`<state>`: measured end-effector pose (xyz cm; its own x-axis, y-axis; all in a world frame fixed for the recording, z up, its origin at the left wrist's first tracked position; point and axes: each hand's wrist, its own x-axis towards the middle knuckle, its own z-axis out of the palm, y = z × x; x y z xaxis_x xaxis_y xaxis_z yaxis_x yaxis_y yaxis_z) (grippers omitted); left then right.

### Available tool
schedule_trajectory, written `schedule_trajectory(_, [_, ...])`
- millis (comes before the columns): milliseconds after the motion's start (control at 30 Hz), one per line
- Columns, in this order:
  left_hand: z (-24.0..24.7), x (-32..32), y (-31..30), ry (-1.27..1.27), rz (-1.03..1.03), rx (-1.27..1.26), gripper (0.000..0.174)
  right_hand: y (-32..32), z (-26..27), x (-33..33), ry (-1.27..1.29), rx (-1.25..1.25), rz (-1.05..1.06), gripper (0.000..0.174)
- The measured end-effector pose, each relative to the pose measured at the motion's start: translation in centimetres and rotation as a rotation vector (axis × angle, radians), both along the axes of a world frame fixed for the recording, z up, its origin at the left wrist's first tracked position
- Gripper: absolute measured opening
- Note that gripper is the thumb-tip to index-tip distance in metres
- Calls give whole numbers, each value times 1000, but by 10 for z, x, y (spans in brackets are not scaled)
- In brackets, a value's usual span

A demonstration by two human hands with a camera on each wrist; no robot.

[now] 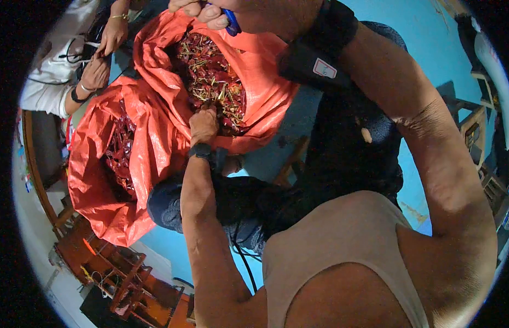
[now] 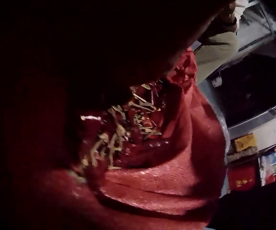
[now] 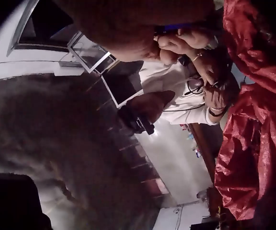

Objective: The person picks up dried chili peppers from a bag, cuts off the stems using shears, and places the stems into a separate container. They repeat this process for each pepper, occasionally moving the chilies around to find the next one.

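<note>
In the head view, dried red chilies (image 1: 208, 65) with pale stems fill an open orange-red woven sack (image 1: 265, 104). My left hand (image 1: 204, 127) reaches over its near edge, fingertips down among the chilies; cannot tell whether they pinch one. The left wrist view shows the stems and chilies (image 2: 116, 136) in the sack, with much of the frame dark. My right hand (image 1: 260, 15), cut off by the top edge, is raised above the far side and curls round a blue handle (image 1: 231, 23). The rest of that tool is out of sight.
A second orange-red sack (image 1: 90, 169) of dark red chilies stands to the left. Beyond it, another person's hands (image 1: 104, 60) hold a pale cord. My knee (image 1: 167, 205) adjoins the sacks. Wooden furniture (image 1: 139, 279) stands at lower left.
</note>
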<state>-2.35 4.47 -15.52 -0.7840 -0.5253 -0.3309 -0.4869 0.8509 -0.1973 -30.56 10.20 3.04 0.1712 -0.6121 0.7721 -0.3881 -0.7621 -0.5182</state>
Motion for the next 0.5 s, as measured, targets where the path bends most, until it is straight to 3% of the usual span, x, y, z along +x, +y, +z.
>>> schedule_trajectory(67, [-4, -14, 0, -87, 37, 44, 15, 5, 9, -4, -93, 193, 176, 7])
schedule_trajectory(100, [-3, -28, 8, 226, 48, 156, 18, -9, 1, -8, 236, -429, -178, 8])
schedule_trajectory(133, [-5, -40, 16, 541, 63, 271, 21, 7, 9, -5, 205, -233, -134, 9])
schedule_trajectory(167, [-16, -50, 21, 502, 206, 356, 26, 6, 9, -4, 206, -228, -140, 9])
schedule_trajectory(300, [-34, -74, 41, 250, 337, 239, 33, 1, 6, -1, 285, -321, -257, 7])
schedule_trajectory(433, [-42, -67, 25, 304, 314, 302, 29, -12, 8, 0, 342, -407, -325, 6])
schedule_trajectory(467, [-44, -61, 16, 302, 319, 292, 29, -11, 10, -1, 303, -322, -261, 5])
schedule_trajectory(500, [-41, -56, 7, 484, 431, 567, 26, -10, 12, -1, 263, -240, -198, 4])
